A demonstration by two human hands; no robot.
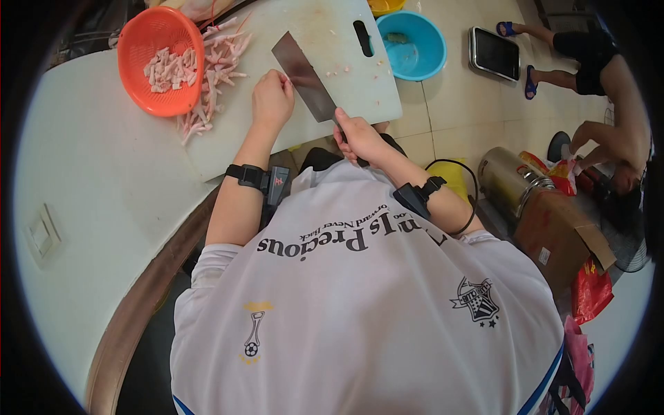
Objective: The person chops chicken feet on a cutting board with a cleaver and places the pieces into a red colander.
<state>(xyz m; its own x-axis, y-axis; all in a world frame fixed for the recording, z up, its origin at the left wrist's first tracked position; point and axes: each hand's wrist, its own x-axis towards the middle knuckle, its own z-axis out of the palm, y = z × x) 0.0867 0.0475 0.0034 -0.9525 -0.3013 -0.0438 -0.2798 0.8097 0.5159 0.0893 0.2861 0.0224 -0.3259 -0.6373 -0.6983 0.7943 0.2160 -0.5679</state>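
My right hand (360,136) is wrapped round the handle of a cleaver (304,77), whose broad blade slants up and left over a white cutting board (270,17). Beside the blade, my left hand (272,98) is closed with its fingertips pinched together; what they hold, if anything, is too small to make out. Left of that hand, raw chicken feet (220,66) lie heaped on the board. An orange colander (128,76) next to the heap holds cut pale pieces (171,70). A few small scraps lie right of the blade.
A blue basin (432,48) stands on the tiled floor beyond the board's right edge. Farther right are a dark rectangular tray (494,54), a bending person (615,97), a metal pot (503,178) and a cardboard box (553,235). A white wall (76,180) borders the left.
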